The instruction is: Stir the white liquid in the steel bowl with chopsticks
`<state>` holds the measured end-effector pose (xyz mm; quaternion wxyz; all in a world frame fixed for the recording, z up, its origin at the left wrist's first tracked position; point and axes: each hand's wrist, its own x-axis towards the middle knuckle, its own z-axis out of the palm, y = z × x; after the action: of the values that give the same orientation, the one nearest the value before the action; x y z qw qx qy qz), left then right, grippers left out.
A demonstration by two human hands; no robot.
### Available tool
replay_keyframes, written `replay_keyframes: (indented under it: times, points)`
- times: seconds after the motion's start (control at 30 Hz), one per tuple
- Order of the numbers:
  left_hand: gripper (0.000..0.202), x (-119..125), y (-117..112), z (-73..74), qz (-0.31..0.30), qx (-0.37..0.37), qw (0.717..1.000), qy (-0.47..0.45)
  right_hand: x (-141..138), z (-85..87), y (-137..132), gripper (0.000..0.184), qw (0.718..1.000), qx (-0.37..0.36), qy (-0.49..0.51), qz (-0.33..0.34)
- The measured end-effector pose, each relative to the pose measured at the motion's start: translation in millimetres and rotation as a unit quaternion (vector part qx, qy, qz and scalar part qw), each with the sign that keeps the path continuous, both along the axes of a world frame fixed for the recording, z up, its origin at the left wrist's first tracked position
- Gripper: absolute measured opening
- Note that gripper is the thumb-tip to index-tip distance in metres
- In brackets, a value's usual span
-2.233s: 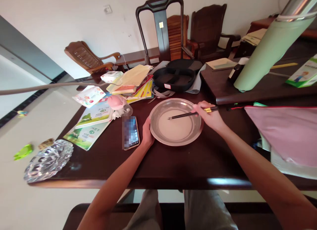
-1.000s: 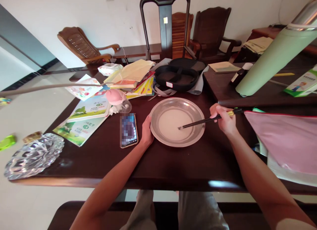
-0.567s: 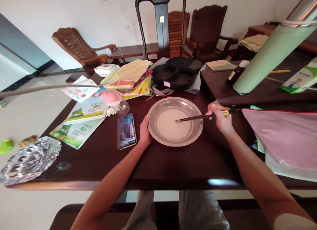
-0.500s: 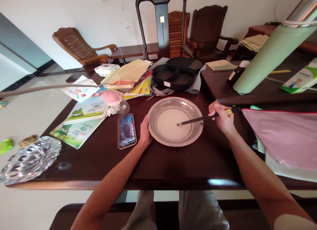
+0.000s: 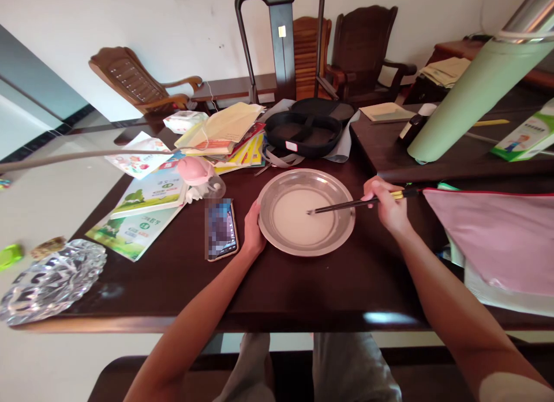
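A round metal plate (image 5: 277,240) holding a shallow pool of pale liquid sits on the dark wooden table (image 5: 303,286). My left hand (image 5: 253,232) grips the plate's left rim, fingers curled against it. My right hand (image 5: 385,203) is closed on a pair of dark chopsticks (image 5: 341,205) whose tips rest in the liquid near the plate's middle.
A phone (image 5: 220,228) lies just left of my left hand. Books (image 5: 149,203), a pink cup (image 5: 199,174) and a black divided tray (image 5: 303,135) crowd the far side. A glass ashtray (image 5: 47,281) sits at the left corner; pink cloth (image 5: 497,235) and a green cylinder (image 5: 471,96) lie right.
The chopstick tips have swept around inside the plate, from the left, to lower right, back toward the centre. My left hand has stayed on the rim.
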<state>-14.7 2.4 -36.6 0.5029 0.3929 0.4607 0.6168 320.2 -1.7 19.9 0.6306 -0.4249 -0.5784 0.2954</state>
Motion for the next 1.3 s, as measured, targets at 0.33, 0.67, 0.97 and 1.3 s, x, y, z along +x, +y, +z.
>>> replay_keyframes:
  times: [0.33, 0.67, 0.97, 1.3]
  points:
    - [0.054, -0.4, 0.0, -0.5, -0.001, -0.006, 1.0, -0.004, -21.1, -0.5, -8.5, 0.068, 0.991, -0.01, -0.126, 0.035]
    - [0.055, 0.2, -0.8, 0.4, -0.004, 0.0, 1.0, -0.001, -5.1, 0.1, -3.0, 0.069, 0.999, -0.019, 0.004, 0.048]
    - [0.053, -0.2, -0.4, 0.6, -0.008, -0.01, 1.0, -0.012, -12.5, -1.5, -4.9, 0.07, 0.993, -0.015, -0.118, -0.008]
    - [0.05, 1.0, -0.6, 1.5, -0.005, -0.008, 1.0, -0.012, -12.4, -3.7, -5.8, 0.067, 0.996, -0.02, -0.071, 0.05]
